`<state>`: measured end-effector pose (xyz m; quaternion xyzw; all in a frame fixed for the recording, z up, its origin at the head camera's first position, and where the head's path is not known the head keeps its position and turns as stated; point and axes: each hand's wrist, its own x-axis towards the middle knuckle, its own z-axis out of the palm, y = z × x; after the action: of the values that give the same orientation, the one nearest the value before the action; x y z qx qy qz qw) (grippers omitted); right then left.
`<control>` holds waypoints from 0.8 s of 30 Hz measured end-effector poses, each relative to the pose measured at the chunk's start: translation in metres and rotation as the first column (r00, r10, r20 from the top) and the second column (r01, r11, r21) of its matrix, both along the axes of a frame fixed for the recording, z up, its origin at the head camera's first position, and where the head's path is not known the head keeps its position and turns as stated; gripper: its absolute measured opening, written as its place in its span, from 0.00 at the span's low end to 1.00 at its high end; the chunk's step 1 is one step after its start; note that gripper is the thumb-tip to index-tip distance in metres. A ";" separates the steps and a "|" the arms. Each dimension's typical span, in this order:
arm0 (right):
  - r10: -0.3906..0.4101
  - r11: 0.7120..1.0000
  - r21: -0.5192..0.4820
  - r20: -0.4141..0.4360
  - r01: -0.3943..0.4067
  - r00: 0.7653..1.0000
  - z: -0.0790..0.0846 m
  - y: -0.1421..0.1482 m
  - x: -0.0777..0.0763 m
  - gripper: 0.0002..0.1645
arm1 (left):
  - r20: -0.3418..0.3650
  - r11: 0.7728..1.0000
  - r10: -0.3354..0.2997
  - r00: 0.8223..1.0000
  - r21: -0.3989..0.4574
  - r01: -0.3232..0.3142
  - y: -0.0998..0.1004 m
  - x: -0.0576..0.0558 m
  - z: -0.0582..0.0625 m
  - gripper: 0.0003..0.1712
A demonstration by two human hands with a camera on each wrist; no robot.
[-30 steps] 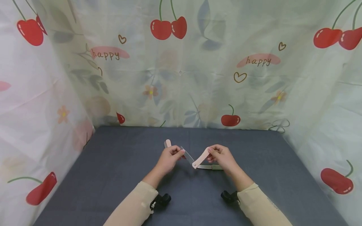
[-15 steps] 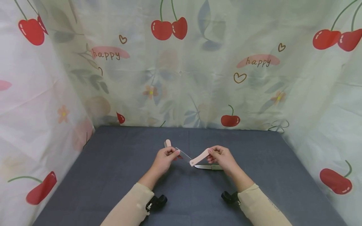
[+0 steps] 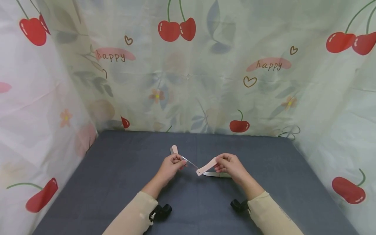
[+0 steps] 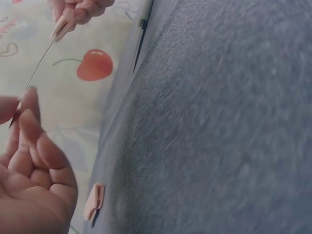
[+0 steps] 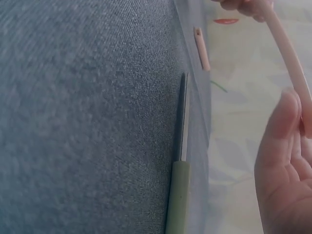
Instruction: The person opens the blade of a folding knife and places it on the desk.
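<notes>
Held above the table between both hands is a folding knife with a pale pink handle (image 3: 207, 165), its thin blade (image 3: 190, 162) swung out at an angle. My left hand (image 3: 170, 168) pinches the blade near its far end between thumb and fingers. The end of the handle is gripped by my right hand (image 3: 231, 164). In the left wrist view, the blade (image 4: 40, 64) appears almost edge-on, running up to the pink handle. Below my right hand lies a green-handled knife (image 5: 178, 195), its blade pointing left in the head view.
A second pink-handled piece (image 3: 174, 149) lies on the table just behind my left hand, partly hidden by it in the head view. Dark grey cloth (image 3: 117, 182) covers the table. A printed curtain (image 3: 188, 75) encloses the back and sides.
My left hand has moved left and slightly down, and the angle between blade and handle has widened. The blade now shows more edge-on. My right hand has dropped slightly.
</notes>
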<state>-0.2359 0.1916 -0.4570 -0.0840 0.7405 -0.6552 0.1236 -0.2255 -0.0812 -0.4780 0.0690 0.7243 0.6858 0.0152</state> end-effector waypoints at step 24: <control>0.127 0.988 0.077 0.092 -0.134 0.988 0.004 0.007 0.001 0.14 | 0.056 0.973 -0.200 0.978 -0.107 0.205 -0.023 -0.001 0.003 0.11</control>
<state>-0.2348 0.1990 -0.4526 -0.0983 0.7540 -0.6174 0.2017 -0.2268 -0.1041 -0.4747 0.1262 0.7505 0.6401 0.1049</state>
